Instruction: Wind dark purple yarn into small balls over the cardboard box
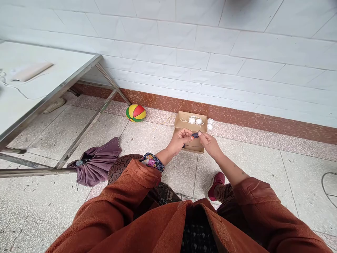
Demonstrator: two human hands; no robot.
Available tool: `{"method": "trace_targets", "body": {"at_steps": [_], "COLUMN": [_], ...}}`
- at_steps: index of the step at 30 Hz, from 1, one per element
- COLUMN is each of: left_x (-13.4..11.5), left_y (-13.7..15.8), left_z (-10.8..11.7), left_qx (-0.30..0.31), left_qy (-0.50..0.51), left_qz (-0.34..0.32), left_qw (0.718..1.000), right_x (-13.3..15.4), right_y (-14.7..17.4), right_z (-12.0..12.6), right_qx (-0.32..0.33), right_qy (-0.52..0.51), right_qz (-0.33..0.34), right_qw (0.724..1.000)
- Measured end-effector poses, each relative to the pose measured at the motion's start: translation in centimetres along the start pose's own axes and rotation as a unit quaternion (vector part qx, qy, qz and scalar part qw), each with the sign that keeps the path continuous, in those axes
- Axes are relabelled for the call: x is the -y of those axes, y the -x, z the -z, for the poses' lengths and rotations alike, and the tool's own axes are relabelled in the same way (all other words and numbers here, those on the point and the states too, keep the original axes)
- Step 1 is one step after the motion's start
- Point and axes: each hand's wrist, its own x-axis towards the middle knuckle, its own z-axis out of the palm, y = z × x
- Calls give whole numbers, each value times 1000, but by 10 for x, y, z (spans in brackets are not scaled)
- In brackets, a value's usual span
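Observation:
Above an open cardboard box [180,123], a small dark bundle of wound thread [195,135] is held between my hands. The fingers of my left hand [180,140] close on its left end. My right hand [210,143] pinches at its right end, fingertips pressed together. White balls of string [192,119] lie in the far part of the box, with loose strands around them. My hands partly cover the near part, where a bit of something dark shows by my left hand. More white balls [210,123] sit on the floor against the box's right side.
A metal-framed table [68,75] stands at the left, with a folded umbrella [97,161] by its leg. A colourful ball [136,113] rests near the tiled wall [163,59]. A round patterned seat [119,167] is by my left arm; a cable [323,184] lies far right.

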Motion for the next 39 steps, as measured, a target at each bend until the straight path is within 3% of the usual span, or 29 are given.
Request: {"method": "trace_targets", "body": {"at_steps": [6, 17, 24, 27, 31, 34, 36, 39], "left_x": [-4, -1, 6, 7, 4, 0, -1, -1], "left_y": [3, 1, -6, -7, -2, 2, 4, 2], "left_z": [-4, -5, 1, 3, -1, -5, -6, -2], "left_qx": [28, 9, -53, -35, 65, 149, 157, 97], "left_qy": [-33, -23, -61, -91, -100, -55, -22, -3], "left_qz": [6, -23, -32, -21, 14, 41, 43, 20], "left_qw": [999, 999, 996, 995, 993, 986, 986, 995], "right_x": [5, -3, -5, -2, -3, -9, -15, -21], "right_y": [2, 4, 15, 13, 3, -4, -6, -3], "right_z": [0, -3, -5, 4, 19, 21, 16, 5], "right_qx": [-22, 2, 84, 57, -12, -27, -11, 32], "right_qy": [62, 105, 242, 228, 185, 147, 129, 144], "right_qz": [52, 90, 194, 232, 214, 180, 161, 150], "right_qw": [997, 990, 947, 944, 959, 972, 978, 978]}}
